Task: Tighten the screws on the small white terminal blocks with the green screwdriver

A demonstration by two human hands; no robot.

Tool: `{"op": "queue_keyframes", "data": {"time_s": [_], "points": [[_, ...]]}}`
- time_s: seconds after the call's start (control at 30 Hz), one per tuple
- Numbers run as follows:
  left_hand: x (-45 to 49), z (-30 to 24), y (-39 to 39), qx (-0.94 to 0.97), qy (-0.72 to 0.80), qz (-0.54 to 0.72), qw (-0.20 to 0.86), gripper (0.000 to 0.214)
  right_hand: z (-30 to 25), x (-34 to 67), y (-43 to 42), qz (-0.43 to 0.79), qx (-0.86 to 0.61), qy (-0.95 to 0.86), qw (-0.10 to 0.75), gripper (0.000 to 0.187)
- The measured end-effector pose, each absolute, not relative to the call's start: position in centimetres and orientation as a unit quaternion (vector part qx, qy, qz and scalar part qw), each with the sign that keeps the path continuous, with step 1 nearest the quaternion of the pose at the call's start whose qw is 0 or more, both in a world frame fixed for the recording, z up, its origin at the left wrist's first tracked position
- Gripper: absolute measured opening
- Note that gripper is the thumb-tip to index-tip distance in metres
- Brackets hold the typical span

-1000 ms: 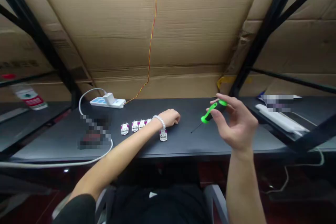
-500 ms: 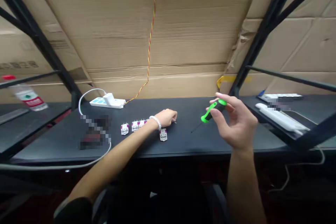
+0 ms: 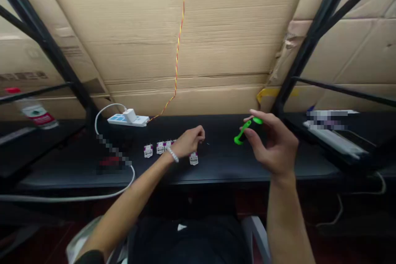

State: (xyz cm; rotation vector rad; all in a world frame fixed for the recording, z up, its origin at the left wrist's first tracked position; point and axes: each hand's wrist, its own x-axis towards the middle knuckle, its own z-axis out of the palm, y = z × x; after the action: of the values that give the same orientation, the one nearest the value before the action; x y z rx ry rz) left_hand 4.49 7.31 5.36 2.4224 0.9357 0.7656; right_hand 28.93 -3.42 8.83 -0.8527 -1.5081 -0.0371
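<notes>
My right hand (image 3: 272, 144) grips a screwdriver (image 3: 242, 133) with a green and black handle, raised above the right half of the table. Its shaft is hard to see against the dark top. Over the middle of the table, my left hand (image 3: 189, 141) has its fingers curled and pressed together; whatever they hold is hidden. Just below it lies a small white and purple part (image 3: 193, 159), partly covered by the hand. More of these parts sit in a row to the left, among them one part (image 3: 148, 151) at the far left end. A tiny light sliver (image 3: 208, 144) lies right of my left fingers.
A white power strip (image 3: 128, 120) with a plugged-in charger stands at the back left, its white cable (image 3: 130, 179) looping along the left side. A bottle (image 3: 38, 115) is at far left. Black metal frame posts (image 3: 297, 62) flank the table, with cardboard (image 3: 222, 41) behind.
My left hand has shifted slightly left and lifted a little, uncovering the spot by the light sliver. My right hand with the screwdriver has moved slightly left.
</notes>
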Motion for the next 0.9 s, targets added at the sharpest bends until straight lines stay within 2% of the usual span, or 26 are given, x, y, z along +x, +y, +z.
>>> {"op": "queue_keyframes", "data": {"time_s": [0.2,0.3,0.4,0.53,0.9], "points": [[2.9,5.1,4.4,0.834,0.349,0.345,0.251,0.013,8.5,26.6,-3.1,0.071,-0.36,-0.709,0.602,0.034],[2.4,4.9,3.1,0.836,0.339,0.372,0.218,0.013,8.6,24.7,-3.1,0.048,-0.366,-0.761,0.533,0.033],[2.0,4.9,1.9,0.843,0.328,0.394,0.164,0.014,8.4,22.9,-3.1,0.057,-0.359,-0.809,0.462,0.023],[1.4,4.9,0.8,0.845,0.318,0.408,0.133,0.017,7.2,21.3,-2.5,0.035,-0.383,-0.821,0.421,0.015],[0.9,3.9,-0.3,0.757,0.34,0.502,0.245,0.014,5.5,20.0,-1.4,0.036,-0.318,-0.818,0.478,0.025]]}}
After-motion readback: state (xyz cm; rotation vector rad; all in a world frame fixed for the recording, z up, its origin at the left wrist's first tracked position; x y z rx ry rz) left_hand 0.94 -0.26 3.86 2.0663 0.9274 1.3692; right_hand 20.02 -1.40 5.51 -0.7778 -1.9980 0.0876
